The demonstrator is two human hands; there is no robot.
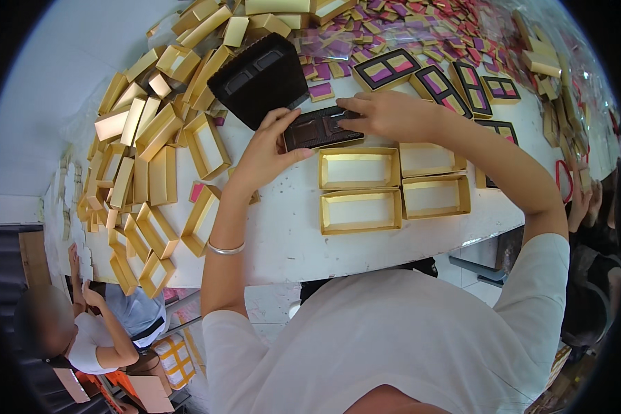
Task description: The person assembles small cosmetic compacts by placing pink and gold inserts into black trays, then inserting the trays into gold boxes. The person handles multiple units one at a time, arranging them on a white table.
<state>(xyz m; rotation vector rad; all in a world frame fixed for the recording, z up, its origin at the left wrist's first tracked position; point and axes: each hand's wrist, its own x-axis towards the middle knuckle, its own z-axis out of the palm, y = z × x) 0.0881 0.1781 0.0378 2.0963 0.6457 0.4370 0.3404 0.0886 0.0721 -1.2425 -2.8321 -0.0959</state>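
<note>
Hands (263,153) (374,114) on tray (305,131) (glossy, recessed)

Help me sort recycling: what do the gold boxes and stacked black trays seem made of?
Gold boxes: probably cardboard, metallic finish; thin, straight walls shine, inner bases look white.

Black trays: probably thin moulded plastic, somewhat glossy; shaped recesses and light glints suggest it.

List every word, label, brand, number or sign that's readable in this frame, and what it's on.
None can be read.
Black tray at the hands: no lettering visible.
Open gold boxes: no lettering visible.
Small purple, pink and gold pieces: any print is too small to read.
Yellow-taped parcel: nothing legible.
</note>
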